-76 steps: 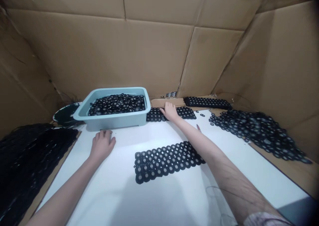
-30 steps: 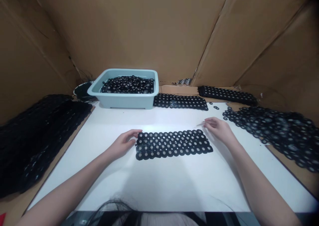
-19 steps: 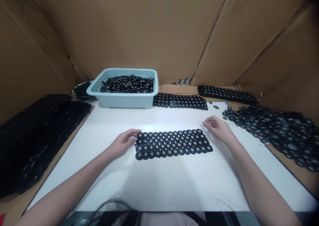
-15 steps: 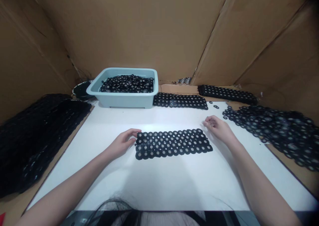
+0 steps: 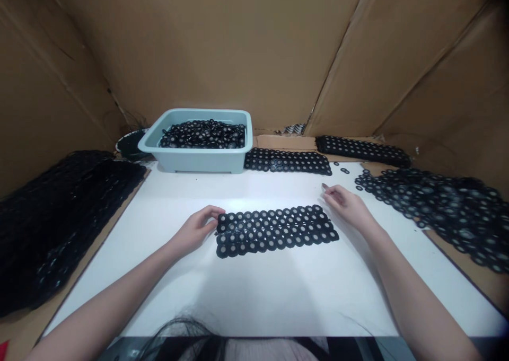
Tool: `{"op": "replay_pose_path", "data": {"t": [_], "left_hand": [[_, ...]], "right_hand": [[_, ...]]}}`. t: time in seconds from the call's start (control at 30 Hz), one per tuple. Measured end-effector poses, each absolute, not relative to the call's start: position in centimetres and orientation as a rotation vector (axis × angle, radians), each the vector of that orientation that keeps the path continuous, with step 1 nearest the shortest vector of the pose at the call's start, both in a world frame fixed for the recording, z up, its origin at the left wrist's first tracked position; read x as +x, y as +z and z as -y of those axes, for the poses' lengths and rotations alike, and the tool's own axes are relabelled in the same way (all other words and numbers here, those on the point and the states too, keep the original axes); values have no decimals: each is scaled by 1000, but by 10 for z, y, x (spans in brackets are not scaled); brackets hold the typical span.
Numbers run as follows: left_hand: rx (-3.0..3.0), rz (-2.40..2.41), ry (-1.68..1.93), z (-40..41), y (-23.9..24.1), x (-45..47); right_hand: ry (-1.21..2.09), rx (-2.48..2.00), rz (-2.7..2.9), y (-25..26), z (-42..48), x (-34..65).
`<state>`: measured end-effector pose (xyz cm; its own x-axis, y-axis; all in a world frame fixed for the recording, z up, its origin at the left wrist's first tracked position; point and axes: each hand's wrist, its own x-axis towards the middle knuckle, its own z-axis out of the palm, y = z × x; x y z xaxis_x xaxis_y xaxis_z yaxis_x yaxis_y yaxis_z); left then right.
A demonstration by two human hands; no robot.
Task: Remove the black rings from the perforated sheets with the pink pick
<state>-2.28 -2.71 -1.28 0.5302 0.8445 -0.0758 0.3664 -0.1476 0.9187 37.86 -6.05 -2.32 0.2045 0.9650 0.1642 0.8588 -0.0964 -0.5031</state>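
A black sheet of joined round discs [image 5: 275, 230] lies flat in the middle of the white table top [image 5: 254, 292]. My left hand [image 5: 195, 229] rests at the sheet's left end, fingers curled loosely with the fingertips touching its edge. My right hand [image 5: 347, 206] lies on the table just off the sheet's upper right corner, fingers held together and slightly bent; nothing shows in it.
A light blue tub [image 5: 201, 140] full of loose black discs stands at the back left. Two more disc sheets [image 5: 287, 161] [image 5: 361, 150] lie behind. A heap of loose discs [image 5: 437, 204] covers the right side, black stacked sheets [image 5: 55, 212] the left. Cardboard walls [image 5: 246, 48] surround the table.
My right hand came back from the far sheet and my left from beside the tub; both now sit at the ends of the middle sheet. In the last second only the right fingers shifted slightly.
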Motion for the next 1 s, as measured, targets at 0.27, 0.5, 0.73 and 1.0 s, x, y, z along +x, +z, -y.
{"op": "replay_pose_path", "data": {"t": [0.27,0.5,0.73,1.0], "left_hand": [[1736,-1029,611,27,-16,-22],[1753,-1039,645,28,-17,-20],[1894,-1131,682,31,-20,-18],[1961,-1248,690,31,-22,-17]], "right_hand": [[268,-1982,1720,-21,61,377],[272,-1970,1721,-22,61,377],[306,-1729,1691,-20,61,363],[799,-1247,1729,3,73,248]]}}
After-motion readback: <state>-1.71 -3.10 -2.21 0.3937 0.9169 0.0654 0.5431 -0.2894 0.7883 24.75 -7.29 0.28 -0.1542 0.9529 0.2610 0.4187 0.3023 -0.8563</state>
